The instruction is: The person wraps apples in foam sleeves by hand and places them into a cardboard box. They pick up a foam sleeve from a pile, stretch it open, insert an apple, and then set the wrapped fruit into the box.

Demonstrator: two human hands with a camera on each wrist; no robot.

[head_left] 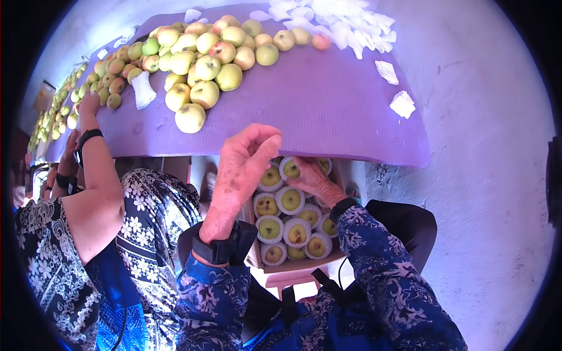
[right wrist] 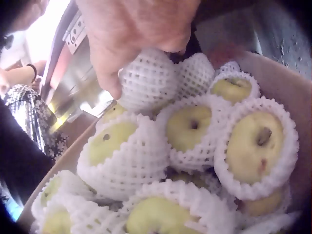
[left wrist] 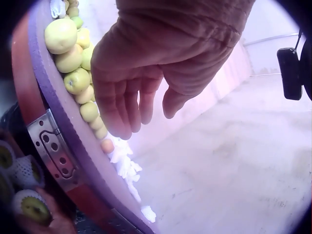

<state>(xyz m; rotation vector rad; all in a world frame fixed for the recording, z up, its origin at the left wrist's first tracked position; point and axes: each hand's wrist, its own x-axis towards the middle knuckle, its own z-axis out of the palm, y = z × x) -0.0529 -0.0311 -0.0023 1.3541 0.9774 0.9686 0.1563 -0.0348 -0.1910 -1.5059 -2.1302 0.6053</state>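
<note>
Right hand [head_left: 319,184] down at the far end of the carton [head_left: 295,269], and there's the hold: thumb on one side of a netted apple [right wrist: 148,83], fingers bent round it, white foam under my touch. Whether its weight already rests on the fruit below, I can't tell from here. Easy now! A light squeeze should do; press hard and the flesh could bruise right through the net. Best to seat it snugly beside its netted neighbour [right wrist: 195,75], foam against foam, and ease the thumb away first so the sleeve isn't dragged off.

Up above, my left hand [head_left: 249,167] hangs near the edge of the purple bench [head_left: 328,120], fingers loosely bent, thumb apart from them, nothing in the grasp. It's well placed, I reckon, to steady a tipping apple. Beyond it, the bare apples [head_left: 208,67] are heaped on the bench, with a pile of foam nets [head_left: 345,23] by the wall: plenty there, so no call to rush this one!
</note>
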